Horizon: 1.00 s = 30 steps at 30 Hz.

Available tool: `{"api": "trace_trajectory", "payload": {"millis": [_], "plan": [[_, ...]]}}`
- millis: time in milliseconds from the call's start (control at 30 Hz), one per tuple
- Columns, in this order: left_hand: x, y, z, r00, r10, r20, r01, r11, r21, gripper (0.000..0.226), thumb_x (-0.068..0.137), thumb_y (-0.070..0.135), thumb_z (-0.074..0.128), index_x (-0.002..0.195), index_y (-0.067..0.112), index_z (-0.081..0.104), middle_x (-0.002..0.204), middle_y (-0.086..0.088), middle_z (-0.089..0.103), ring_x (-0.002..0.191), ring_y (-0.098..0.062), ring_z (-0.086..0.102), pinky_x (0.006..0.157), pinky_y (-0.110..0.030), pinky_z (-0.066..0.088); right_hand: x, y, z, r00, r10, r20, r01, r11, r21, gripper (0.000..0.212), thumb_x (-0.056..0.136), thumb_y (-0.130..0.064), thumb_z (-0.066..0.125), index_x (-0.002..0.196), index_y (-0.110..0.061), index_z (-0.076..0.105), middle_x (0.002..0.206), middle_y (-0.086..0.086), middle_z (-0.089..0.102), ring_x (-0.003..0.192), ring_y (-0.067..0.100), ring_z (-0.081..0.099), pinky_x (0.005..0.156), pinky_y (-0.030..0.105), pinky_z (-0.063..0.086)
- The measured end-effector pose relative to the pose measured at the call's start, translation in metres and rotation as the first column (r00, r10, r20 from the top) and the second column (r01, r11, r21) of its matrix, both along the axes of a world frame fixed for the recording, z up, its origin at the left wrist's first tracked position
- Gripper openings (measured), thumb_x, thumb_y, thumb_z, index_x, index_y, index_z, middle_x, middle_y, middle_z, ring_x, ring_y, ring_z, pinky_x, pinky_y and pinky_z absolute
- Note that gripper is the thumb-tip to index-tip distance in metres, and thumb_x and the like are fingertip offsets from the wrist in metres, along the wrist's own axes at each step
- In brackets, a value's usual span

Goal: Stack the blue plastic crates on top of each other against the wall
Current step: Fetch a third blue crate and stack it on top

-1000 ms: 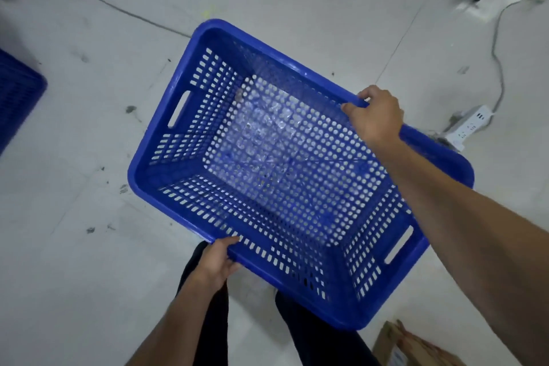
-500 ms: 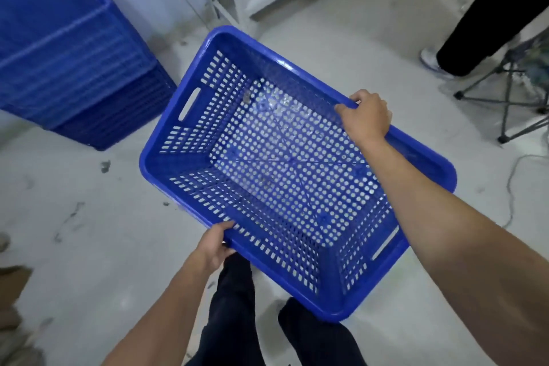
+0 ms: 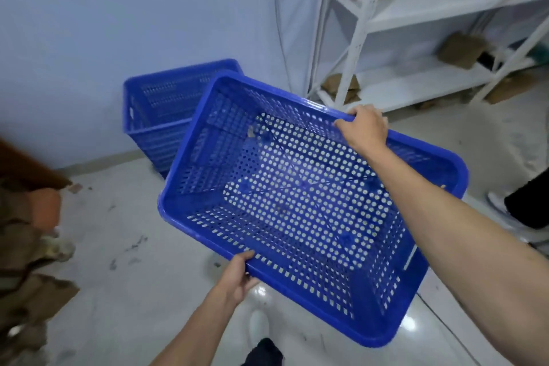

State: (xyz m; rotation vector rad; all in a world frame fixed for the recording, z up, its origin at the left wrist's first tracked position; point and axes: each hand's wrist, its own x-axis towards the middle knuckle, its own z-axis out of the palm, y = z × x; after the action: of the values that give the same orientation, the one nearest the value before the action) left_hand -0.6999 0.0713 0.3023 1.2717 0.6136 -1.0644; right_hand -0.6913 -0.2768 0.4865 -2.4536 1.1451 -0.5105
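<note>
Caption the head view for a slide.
Both hands, left hand and right hand, carry an empty blue crate toward the crate stack at the wall.

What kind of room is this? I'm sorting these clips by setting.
Probably a storeroom: white metal shelving holding cardboard boxes, stacked blue crates against the wall, bare floor.

A pale, glossy floor [image 3: 124, 291], scuffed with dark marks, runs to the wall [image 3: 118, 24]. A stack of blue crates [image 3: 160, 116] stands on it against that wall. Beside it, a white metal shelving unit [image 3: 416, 9] rests on the floor, holding brown cardboard boxes [image 3: 462, 49]. More crumpled cardboard [image 3: 26, 291] is piled on the floor at left.
</note>
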Motion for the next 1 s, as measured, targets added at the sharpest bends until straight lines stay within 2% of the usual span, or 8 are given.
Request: {"api": "trace_trajectory", "payload": {"millis": [133, 267, 400, 467, 600, 667, 800, 1000], "plan": [[0.053, 0.009, 0.026, 0.997, 0.076, 0.021, -0.074, 0.993, -0.088, 0.031, 0.091, 0.010, 0.062, 0.122, 0.007, 0.061, 0.104, -0.014, 0.078, 0.089, -0.029, 0.077, 0.063, -0.038, 0.063, 0.072, 0.027, 0.049, 0.997, 0.064, 0.034, -0.063, 0.997, -0.043, 0.032, 0.078, -0.040, 0.059, 0.090, -0.015, 0.075, 0.097, 0.010, 0.070, 0.098, 0.031, 0.061, 0.091, 0.041, 0.048], [0.097, 0.017, 0.049, 0.984, 0.172, 0.046, -0.163, 0.975, -0.153, 0.028, 0.092, 0.008, 0.058, 0.119, 0.006, 0.061, 0.100, -0.014, 0.079, 0.088, -0.029, 0.076, 0.061, -0.038, 0.063, 0.127, 0.055, 0.091, 0.984, 0.127, 0.125, -0.121, 0.991, -0.052, 0.037, 0.069, -0.051, 0.048, 0.064, -0.018, 0.062, 0.083, 0.009, 0.067, 0.086, 0.029, 0.061, 0.086, 0.042, 0.050], [0.147, 0.014, 0.068, 0.960, 0.269, 0.075, -0.248, 0.945, -0.212, 0.017, 0.093, 0.004, 0.056, 0.108, 0.007, 0.063, 0.087, -0.011, 0.080, 0.076, -0.026, 0.077, 0.054, -0.036, 0.062, 0.177, 0.062, 0.123, 0.965, 0.172, 0.197, -0.155, 0.983, -0.097, 0.044, 0.063, -0.058, 0.045, 0.064, -0.018, 0.062, 0.081, 0.010, 0.067, 0.083, 0.030, 0.062, 0.084, 0.040, 0.050], [0.163, 0.009, 0.077, 0.948, 0.310, 0.079, -0.285, 0.930, -0.230, 0.017, 0.092, 0.004, 0.057, 0.108, 0.007, 0.064, 0.089, -0.012, 0.079, 0.076, -0.026, 0.077, 0.055, -0.037, 0.062, 0.202, 0.063, 0.135, 0.954, 0.208, 0.215, -0.187, 0.976, -0.115, 0.049, 0.062, -0.059, 0.045, 0.063, -0.014, 0.064, 0.077, 0.011, 0.068, 0.082, 0.031, 0.062, 0.082, 0.040, 0.050], [0.204, -0.008, 0.090, 0.920, 0.377, 0.107, -0.334, 0.897, -0.290, 0.024, 0.090, 0.002, 0.060, 0.114, 0.007, 0.063, 0.097, -0.015, 0.079, 0.083, -0.029, 0.078, 0.061, -0.041, 0.063, 0.262, 0.053, 0.157, 0.927, 0.298, 0.226, -0.263, 0.949, -0.173, 0.045, 0.065, -0.051, 0.046, 0.057, -0.008, 0.059, 0.063, 0.009, 0.057, 0.072, 0.033, 0.056, 0.070, 0.037, 0.045], [0.226, -0.019, 0.098, 0.899, 0.424, 0.110, -0.373, 0.873, -0.314, 0.026, 0.089, 0.001, 0.061, 0.115, 0.008, 0.062, 0.097, -0.016, 0.079, 0.084, -0.030, 0.077, 0.063, -0.041, 0.063, 0.295, 0.044, 0.166, 0.914, 0.338, 0.224, -0.296, 0.934, -0.199, 0.040, 0.066, -0.043, 0.045, 0.052, -0.006, 0.052, 0.054, 0.007, 0.046, 0.065, 0.034, 0.053, 0.062, 0.034, 0.037], [0.262, -0.040, 0.108, 0.858, 0.497, 0.132, -0.432, 0.836, -0.339, 0.031, 0.091, 0.004, 0.061, 0.122, 0.006, 0.060, 0.104, -0.017, 0.077, 0.090, -0.031, 0.076, 0.063, -0.041, 0.063, 0.361, 0.029, 0.174, 0.880, 0.416, 0.230, -0.379, 0.906, -0.186, 0.035, 0.070, -0.043, 0.047, 0.052, -0.015, 0.049, 0.071, 0.005, 0.052, 0.075, 0.027, 0.050, 0.073, 0.036, 0.038], [0.310, -0.063, 0.111, 0.806, 0.588, 0.070, -0.529, 0.767, -0.364, 0.034, 0.096, 0.008, 0.060, 0.128, -0.002, 0.058, 0.110, -0.022, 0.075, 0.091, -0.031, 0.076, 0.062, -0.038, 0.063, 0.451, 0.026, 0.184, 0.821, 0.536, 0.196, -0.504, 0.842, -0.191, 0.024, 0.070, -0.037, 0.048, 0.057, -0.018, 0.049, 0.078, 0.006, 0.051, 0.075, 0.025, 0.047, 0.074, 0.035, 0.038]]}}
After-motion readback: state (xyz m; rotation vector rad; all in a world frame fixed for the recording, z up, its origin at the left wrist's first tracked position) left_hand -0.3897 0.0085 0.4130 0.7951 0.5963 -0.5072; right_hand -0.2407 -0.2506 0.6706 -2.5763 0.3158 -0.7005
